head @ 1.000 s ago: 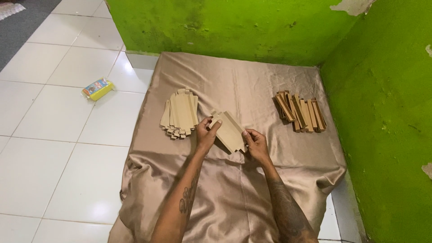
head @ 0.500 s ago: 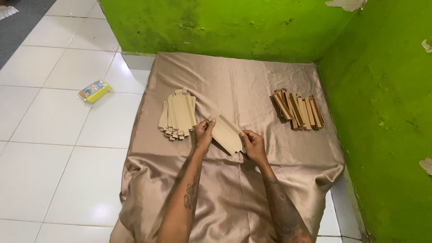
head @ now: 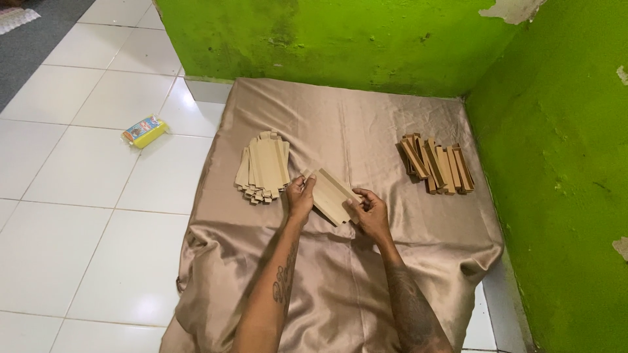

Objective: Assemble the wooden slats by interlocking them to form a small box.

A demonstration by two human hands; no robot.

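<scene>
Two hands: both grip one flat cardboard piece (head: pixel 332 196), which sits between them, just above the cloth.
Cloth: one tan satin sheet (head: pixel 340 287) spread over the floor, under both hands and both stacks, reaching to the green wall (head: pixel 366 39) beyond them.
Flat stack: one pile of unfolded cardboard blanks (head: pixel 263 167), just beyond and to the left of the left hand, near it but not touching; too many overlapping to count.
Folded stack: one heap of narrow folded boxes (head: pixel 437 163), beyond and to the right of the right hand, well apart from it; roughly ten, edges overlap so the count is unsure.
Held piece axis: long axis runs diagonally, far end by the left hand, near end by the right hand.
Left hand (head: pixel 299 195): fingers closed on the far-left end of the piece.
Right hand (head: pixel 371 209): fingers pinched on the near-right end.
Nearer hand: left to the flat stack, right to the folded stack.
Packet: one small yellow and blue packet (head: pixel 144 131) on the white tiles, far left of the left hand.
</scene>
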